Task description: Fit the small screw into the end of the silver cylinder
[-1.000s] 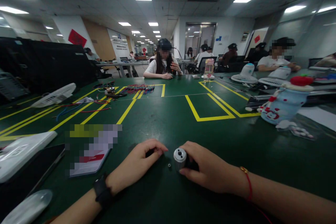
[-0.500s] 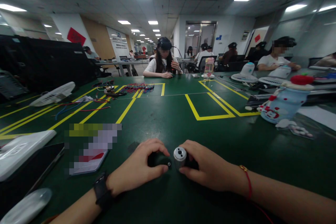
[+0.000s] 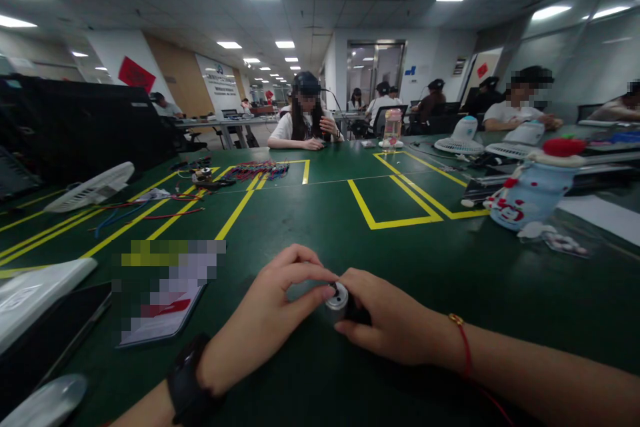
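My right hand is wrapped round a small silver motor, which stands upright with its round end face up. Dark holes show on that face. My left hand, with a black watch on the wrist, has thumb and forefinger pinched together right over the motor's top. A small dark part shows at those fingertips, mostly covered by them. Both hands are low over the green table, and the motor's lower side is partly hidden by my right fingers.
A phone-like flat item lies left of my hands, beside a white device. Wires are heaped farther off. At right stands a blue bottle with a small bag. A co-worker sits opposite.
My left hand has moved right, from beside the motor to its top, and its thumb and forefinger have closed. The small dark part that showed near the thumb is now at the motor's end face.
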`<state>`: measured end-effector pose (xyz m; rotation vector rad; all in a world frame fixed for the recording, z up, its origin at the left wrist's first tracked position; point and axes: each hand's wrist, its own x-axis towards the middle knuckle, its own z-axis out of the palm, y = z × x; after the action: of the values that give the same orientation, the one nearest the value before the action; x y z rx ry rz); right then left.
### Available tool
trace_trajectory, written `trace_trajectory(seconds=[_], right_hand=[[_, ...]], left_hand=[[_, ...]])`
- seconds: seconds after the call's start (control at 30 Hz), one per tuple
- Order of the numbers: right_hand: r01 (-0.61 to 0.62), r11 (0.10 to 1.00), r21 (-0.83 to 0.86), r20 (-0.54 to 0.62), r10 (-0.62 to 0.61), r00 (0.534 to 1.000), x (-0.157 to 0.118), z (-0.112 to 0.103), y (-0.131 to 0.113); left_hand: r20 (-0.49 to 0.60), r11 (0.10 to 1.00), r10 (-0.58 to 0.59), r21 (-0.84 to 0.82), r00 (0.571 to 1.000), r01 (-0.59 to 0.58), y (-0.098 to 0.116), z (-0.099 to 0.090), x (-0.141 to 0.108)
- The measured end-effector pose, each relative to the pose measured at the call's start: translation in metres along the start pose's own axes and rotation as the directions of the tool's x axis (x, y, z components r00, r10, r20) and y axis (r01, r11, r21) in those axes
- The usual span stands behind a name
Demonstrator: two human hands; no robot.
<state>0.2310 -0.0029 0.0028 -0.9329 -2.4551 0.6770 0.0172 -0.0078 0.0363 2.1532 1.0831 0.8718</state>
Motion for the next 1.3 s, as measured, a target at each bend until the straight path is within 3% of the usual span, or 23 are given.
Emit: trace_trajectory(seconds=[0.17, 0.43, 0.6, 0.7, 0.8, 0.9, 1.17, 1.3], right_hand=[[0.01, 1.0, -0.005, -0.005, -0.01, 1.0, 0.0, 0.001, 0.001], [-0.024, 0.999, 0.02, 0.011, 0.024, 1.0, 0.0, -0.002, -0.003], [-0.019, 0.999, 0.028, 0.013, 0.019, 1.0, 0.0, -0.002, -0.002], [-0.017, 1.0, 0.027, 0.019, 0.016, 1.0, -0.001, -0.002, -0.002], [-0.018, 1.0, 0.021, 0.025, 0.017, 1.0, -0.001, -0.003, -0.001], [-0.028, 0.999, 0.023, 0.032, 0.027, 0.999, 0.0, -0.003, 0.0], [-0.03, 0.999, 0.025, 0.031, 0.029, 0.999, 0.0, -0.003, -0.002], [-0.024, 0.999, 0.025, 0.028, 0.024, 0.999, -0.001, -0.003, -0.002]], left_hand=[[0.04, 1.0, 0.006, 0.009, 0.999, -0.006, 0.0, 0.003, -0.001], [-0.062, 0.995, -0.093, -0.053, 0.994, 0.09, -0.004, -0.005, -0.008], [0.043, 0.987, -0.09, -0.132, 0.995, 0.095, -0.008, 0.0, -0.011], [0.055, 0.974, -0.176, -0.137, 0.983, 0.182, -0.016, 0.002, -0.012], [0.017, 0.926, -0.33, -0.187, 0.944, 0.328, -0.031, 0.002, -0.011], [-0.018, 0.893, -0.386, -0.258, 0.922, 0.369, -0.043, 0.002, -0.009], [0.029, 0.926, -0.346, -0.152, 0.938, 0.346, -0.031, 0.002, -0.008], [0.109, 0.953, -0.267, -0.114, 0.957, 0.279, -0.025, 0.002, -0.01]])
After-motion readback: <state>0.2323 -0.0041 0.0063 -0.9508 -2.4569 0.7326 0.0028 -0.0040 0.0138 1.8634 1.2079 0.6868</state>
